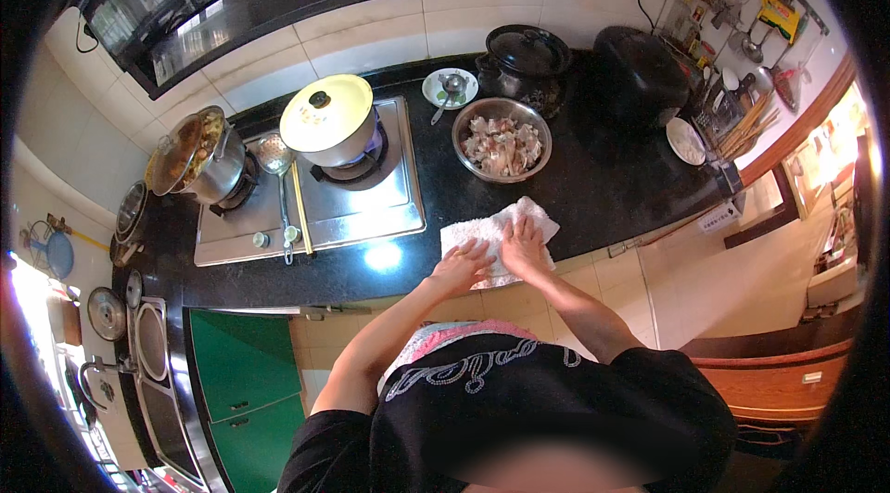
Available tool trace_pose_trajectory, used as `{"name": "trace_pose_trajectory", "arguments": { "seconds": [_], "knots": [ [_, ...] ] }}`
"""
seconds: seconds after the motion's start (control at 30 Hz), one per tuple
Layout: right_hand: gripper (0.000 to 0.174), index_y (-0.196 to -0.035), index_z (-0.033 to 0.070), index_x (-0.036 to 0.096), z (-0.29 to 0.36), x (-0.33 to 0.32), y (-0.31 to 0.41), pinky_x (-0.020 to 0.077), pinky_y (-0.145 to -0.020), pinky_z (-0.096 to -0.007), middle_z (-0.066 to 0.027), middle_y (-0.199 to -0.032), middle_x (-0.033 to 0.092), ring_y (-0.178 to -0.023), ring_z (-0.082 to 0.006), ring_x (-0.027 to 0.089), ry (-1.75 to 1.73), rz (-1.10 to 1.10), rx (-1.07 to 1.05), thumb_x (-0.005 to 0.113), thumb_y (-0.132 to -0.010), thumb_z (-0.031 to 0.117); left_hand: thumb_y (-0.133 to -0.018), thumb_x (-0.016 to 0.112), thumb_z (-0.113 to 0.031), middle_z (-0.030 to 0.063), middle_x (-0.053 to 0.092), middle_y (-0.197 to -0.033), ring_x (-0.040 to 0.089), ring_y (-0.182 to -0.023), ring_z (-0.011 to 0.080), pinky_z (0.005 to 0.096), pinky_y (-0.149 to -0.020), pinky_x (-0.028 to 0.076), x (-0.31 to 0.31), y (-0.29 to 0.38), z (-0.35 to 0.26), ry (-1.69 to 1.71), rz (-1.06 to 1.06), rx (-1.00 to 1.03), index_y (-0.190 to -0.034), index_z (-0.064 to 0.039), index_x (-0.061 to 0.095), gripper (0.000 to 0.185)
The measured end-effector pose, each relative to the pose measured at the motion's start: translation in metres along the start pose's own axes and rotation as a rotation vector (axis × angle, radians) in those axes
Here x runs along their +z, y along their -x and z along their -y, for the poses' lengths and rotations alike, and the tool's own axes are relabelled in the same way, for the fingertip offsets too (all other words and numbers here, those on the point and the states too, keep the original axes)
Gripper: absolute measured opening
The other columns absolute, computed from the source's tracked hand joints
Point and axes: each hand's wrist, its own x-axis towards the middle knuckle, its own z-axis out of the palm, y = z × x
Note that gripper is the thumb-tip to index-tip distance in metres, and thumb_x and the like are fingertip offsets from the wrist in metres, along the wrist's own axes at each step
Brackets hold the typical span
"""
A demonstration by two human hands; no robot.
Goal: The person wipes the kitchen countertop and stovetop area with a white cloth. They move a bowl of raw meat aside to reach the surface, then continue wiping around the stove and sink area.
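Observation:
A white towel (497, 234) lies at the front edge of the black countertop, partly hanging over it. My left hand (467, 265) rests flat on its left part, and my right hand (524, 246) presses on its right part, fingers spread. Neither hand shows a clear grip on the cloth. Just beyond the towel stands a steel bowl (461, 158) of chopped raw meat or fish pieces (502, 147). Behind that bowl are a small patterned bowl (434, 82) with a metal spoon (453, 84) and a black lidded clay pot (528, 55).
Left, a gas stove (361, 215) holds a yellow-lidded pot (327, 121) over a lit flame and a steel pot of food (226, 162). A skimmer (277, 153) and chopsticks (300, 208) lie between them. A sink (167, 423) is far left; a white dish (686, 142) sits right.

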Motion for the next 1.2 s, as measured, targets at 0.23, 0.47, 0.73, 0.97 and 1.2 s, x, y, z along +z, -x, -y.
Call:
{"name": "trace_pose_trajectory", "arguments": {
  "seconds": [0.23, 0.47, 0.73, 0.97, 1.2],
  "knots": [
    [0.049, -0.130, -0.006, 0.036, 0.036, 0.001, -0.007, 0.0189, -0.103, -0.0594, -0.0308, -0.138, 0.027, -0.130, -0.0455, 0.023, -0.193, -0.035, -0.049, 0.039, -0.087, 0.018, -0.087, 0.052, -0.037, 0.0022, 0.030, -0.146, 0.024, -0.136, 0.0245, 0.0458, -0.108, 0.026, 0.002, 0.025, 0.015, 0.031, -0.033, -0.072, -0.131, -0.027, 0.047, 0.045],
    [0.045, -0.123, -0.005, 0.045, 0.033, 0.001, -0.029, 0.0262, -0.100, -0.0550, -0.0296, -0.130, 0.038, -0.126, -0.0419, 0.031, -0.063, -0.291, -0.317, 0.044, -0.086, 0.019, -0.087, 0.053, -0.035, 0.0032, 0.032, -0.145, 0.027, -0.135, 0.0264, 0.0467, -0.105, 0.028, 0.006, 0.020, 0.015, 0.058, -0.107, -0.119, -0.129, -0.025, 0.049, 0.044],
    [0.053, -0.128, 0.004, 0.045, 0.019, -0.011, -0.046, 0.0274, -0.102, -0.0482, -0.0256, -0.136, 0.034, -0.127, -0.0374, 0.032, -0.069, -0.217, -0.372, 0.052, -0.083, 0.030, -0.085, 0.056, -0.030, 0.0042, 0.033, -0.144, 0.029, -0.133, 0.0287, 0.0484, -0.102, 0.032, 0.005, -0.002, 0.019, 0.087, -0.081, -0.205, -0.128, -0.027, 0.051, 0.044],
    [0.060, -0.134, 0.003, 0.036, -0.007, -0.018, -0.024, 0.0221, -0.106, -0.0479, -0.0284, -0.140, 0.028, -0.131, -0.0391, 0.027, -0.101, -0.131, -0.066, 0.051, -0.086, 0.034, -0.088, 0.051, -0.024, 0.0011, 0.030, -0.146, 0.024, -0.136, 0.0267, 0.0502, -0.107, 0.024, -0.001, -0.018, 0.012, 0.123, -0.031, -0.217, -0.127, -0.030, 0.052, 0.040],
    [0.055, -0.128, 0.003, 0.043, -0.015, 0.012, 0.007, 0.0306, -0.097, -0.0520, -0.0286, -0.132, 0.037, -0.125, -0.0399, 0.034, -0.044, -0.217, -0.056, 0.053, -0.083, 0.033, -0.088, 0.049, -0.025, 0.0022, 0.036, -0.142, 0.031, -0.132, 0.0272, 0.0444, -0.105, 0.030, 0.012, -0.012, 0.006, -0.027, -0.071, -0.074, -0.123, -0.029, 0.055, 0.036]
  ]
}}
